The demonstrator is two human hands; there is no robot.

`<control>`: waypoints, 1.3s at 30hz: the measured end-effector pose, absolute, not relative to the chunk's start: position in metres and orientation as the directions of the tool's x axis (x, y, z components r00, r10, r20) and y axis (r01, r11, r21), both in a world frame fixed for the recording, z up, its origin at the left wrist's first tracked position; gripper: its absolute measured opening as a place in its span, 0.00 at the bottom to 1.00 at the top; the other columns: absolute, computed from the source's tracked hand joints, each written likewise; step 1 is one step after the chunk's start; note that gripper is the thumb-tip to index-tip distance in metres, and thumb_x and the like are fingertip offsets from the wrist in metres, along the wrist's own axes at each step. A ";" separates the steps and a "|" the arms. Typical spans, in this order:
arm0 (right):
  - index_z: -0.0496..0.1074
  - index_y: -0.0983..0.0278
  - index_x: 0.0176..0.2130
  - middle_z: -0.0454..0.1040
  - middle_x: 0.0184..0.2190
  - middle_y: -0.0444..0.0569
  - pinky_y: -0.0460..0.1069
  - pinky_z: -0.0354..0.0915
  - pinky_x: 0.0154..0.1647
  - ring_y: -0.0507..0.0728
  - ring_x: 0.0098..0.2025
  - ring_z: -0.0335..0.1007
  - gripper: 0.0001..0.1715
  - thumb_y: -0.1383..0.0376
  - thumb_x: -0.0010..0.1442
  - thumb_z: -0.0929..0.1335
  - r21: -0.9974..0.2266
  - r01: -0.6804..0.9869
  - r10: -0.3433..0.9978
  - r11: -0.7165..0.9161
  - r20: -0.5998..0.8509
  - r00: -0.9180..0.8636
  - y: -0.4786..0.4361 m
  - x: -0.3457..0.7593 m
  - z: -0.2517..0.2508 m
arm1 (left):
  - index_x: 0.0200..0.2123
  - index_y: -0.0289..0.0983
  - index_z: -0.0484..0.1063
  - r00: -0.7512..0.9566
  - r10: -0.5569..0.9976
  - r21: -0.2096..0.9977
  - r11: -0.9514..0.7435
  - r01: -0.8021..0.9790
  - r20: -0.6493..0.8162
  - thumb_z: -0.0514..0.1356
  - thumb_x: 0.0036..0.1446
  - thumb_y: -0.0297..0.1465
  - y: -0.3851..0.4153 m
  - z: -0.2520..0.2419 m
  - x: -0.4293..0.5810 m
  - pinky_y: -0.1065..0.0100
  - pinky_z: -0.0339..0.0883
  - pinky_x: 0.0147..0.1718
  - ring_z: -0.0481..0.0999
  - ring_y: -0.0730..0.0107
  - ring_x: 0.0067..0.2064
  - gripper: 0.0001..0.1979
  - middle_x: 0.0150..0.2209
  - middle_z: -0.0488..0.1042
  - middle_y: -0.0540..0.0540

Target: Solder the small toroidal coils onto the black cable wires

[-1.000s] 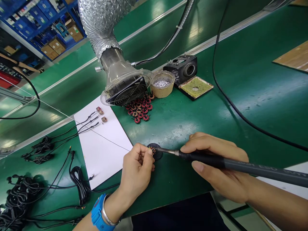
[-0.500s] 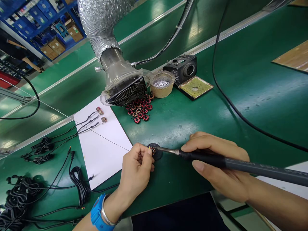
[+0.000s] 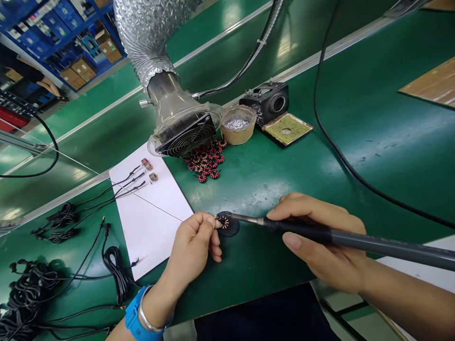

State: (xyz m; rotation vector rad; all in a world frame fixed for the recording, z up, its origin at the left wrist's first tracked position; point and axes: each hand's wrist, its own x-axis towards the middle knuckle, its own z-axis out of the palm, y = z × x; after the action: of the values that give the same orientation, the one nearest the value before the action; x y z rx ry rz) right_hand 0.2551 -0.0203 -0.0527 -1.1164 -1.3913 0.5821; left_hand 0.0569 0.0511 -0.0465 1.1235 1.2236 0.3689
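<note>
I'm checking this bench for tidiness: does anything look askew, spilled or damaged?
Mild oddities only: the heap of thin black cables at lower left looks tangled, its loops crossing messily, and the black box-shaped holder with a round opening looks speckled with pale residue. No clear spill or damage shows.

We see the bench [image 3: 270, 270] smooth and glossy. Near its far edge, the duct [image 3: 152, 38] looks like crinkled, shiny metal foil, and the hood [image 3: 168, 97] below it like clear plastic. Towards the near edge, the soldering iron [image 3: 348, 238] has a matt handle and a dull metal shaft. The sponge [image 3: 273, 130] seems rough to us; the board [image 3: 433, 86] looks wooden, slightly shiny.
</note>
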 end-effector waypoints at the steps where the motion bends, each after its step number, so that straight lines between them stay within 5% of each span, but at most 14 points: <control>1: 0.72 0.60 0.41 0.68 0.22 0.46 0.51 0.59 0.21 0.55 0.22 0.63 0.09 0.66 0.60 0.64 -0.866 0.280 0.870 0.414 0.467 0.157 -0.020 0.255 -0.053 | 0.30 0.35 0.66 0.365 0.747 0.828 0.457 0.324 -0.555 0.57 0.58 0.42 0.052 -0.046 0.057 0.77 0.64 0.16 0.67 0.79 0.16 0.15 0.18 0.66 0.56; 39: 0.71 0.62 0.44 0.67 0.25 0.47 0.51 0.58 0.23 0.55 0.24 0.63 0.14 0.70 0.58 0.64 -0.851 0.243 0.846 0.465 0.508 0.160 -0.023 0.251 -0.060 | 0.33 0.37 0.64 0.400 0.744 0.836 0.402 0.373 -0.536 0.54 0.63 0.41 0.048 -0.049 0.047 0.80 0.57 0.13 0.62 0.82 0.16 0.13 0.21 0.64 0.57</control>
State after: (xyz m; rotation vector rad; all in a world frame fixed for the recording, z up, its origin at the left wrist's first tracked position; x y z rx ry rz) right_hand 0.2509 -0.0225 -0.0604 -1.0492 -1.3828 0.5696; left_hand 0.0468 0.0480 -0.0492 1.2002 1.2020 0.3245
